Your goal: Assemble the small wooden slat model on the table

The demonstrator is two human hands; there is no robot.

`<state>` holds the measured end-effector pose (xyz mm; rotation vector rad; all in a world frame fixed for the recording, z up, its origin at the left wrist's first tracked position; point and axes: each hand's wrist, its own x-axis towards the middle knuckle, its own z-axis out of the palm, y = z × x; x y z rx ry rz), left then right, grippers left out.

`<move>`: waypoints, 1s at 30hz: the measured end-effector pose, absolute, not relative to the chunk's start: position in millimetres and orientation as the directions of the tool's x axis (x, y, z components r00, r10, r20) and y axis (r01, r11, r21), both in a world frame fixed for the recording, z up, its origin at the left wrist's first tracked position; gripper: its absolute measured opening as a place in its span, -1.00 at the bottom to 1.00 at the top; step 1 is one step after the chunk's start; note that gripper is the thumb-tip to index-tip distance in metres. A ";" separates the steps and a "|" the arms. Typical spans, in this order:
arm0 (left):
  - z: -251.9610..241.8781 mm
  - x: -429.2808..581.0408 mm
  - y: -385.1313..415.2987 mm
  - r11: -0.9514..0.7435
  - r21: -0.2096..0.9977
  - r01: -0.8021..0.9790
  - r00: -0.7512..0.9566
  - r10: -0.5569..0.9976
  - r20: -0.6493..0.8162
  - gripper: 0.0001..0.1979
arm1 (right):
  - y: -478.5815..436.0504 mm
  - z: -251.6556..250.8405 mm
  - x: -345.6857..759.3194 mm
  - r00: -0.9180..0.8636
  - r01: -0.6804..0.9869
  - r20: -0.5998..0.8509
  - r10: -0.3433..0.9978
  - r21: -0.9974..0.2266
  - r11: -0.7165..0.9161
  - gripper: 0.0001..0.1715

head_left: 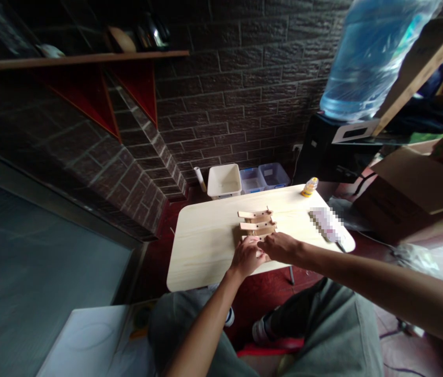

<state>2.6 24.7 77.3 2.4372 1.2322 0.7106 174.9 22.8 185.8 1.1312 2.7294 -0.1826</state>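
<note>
A small wooden model (258, 224), built of stacked thin slats on a flat base, stands on the pale wooden table (205, 246). My left hand (247, 256) and my right hand (282, 247) meet at the model's near end. The fingers of both are curled and pressed onto its nearest wooden piece, which they mostly hide. Two of its slats lie bare just beyond my fingers.
A small yellow bottle (309, 187) stands at the table's far right corner, and a flat blurred object (328, 224) lies near the right edge. On the floor beyond are a white bin (224, 181) and two clear plastic boxes (264, 176). A water dispenser (337, 146) stands at right.
</note>
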 end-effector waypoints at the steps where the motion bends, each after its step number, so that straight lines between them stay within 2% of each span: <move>1: 77.1 2.1 24.4 -0.571 0.495 0.654 0.502 0.818 0.280 -0.90 | 22.9 185.4 175.0 -0.687 0.717 -0.220 0.693 -0.045 0.696 -0.69; 6: 78.1 0.7 22.7 -0.546 0.516 0.660 0.484 0.835 0.263 -0.88 | 25.2 186.9 177.7 -0.675 0.722 -0.236 0.699 -0.017 0.691 -0.64; 12: 85.5 2.9 21.6 -0.541 0.488 0.686 0.488 0.838 0.244 -0.89 | 27.9 188.4 174.3 -0.678 0.730 -0.175 0.714 -0.041 0.682 -0.76; 20: 84.9 5.3 21.9 -0.550 0.480 0.684 0.495 0.833 0.248 -0.88 | 26.0 206.3 162.0 -0.638 0.749 -0.289 0.714 -0.017 0.663 -0.70; 30: 80.7 4.1 20.3 -0.534 0.504 0.679 0.473 0.843 0.256 -0.89 | 22.2 206.2 159.5 -0.589 0.795 -0.302 0.750 -0.051 0.604 -0.71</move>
